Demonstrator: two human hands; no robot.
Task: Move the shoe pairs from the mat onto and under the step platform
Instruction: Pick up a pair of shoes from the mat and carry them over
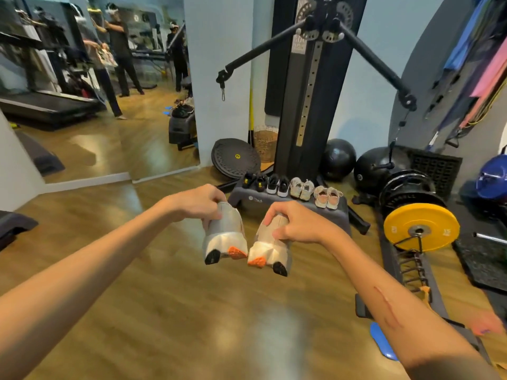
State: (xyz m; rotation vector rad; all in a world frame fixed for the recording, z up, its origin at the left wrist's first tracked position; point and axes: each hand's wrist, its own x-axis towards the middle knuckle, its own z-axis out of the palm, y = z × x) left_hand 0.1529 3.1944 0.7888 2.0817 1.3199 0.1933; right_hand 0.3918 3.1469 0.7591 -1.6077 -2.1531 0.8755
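Observation:
My left hand (201, 201) grips a white shoe (225, 237) with an orange and black sole, held in the air with the heel towards me. Its mate, the second white shoe (270, 249), hangs beside it, gripped by my right hand (292, 220). Both shoes hover above the wooden floor, just in front of the grey step platform (277, 204). Several pairs stand in a row on the platform's top: black shoes (255, 182), black and white shoes (277, 185), pale grey shoes (301, 187) and pinkish shoes (327, 197). The space under the platform is hidden from here.
A cable machine (310, 86) rises behind the platform. Black exercise balls (338, 159), a balance disc (236, 157) and a yellow weight plate (421, 227) on a rack crowd the right side. A wall mirror (96, 78) fills the left. Open wooden floor (178, 311) lies below my arms.

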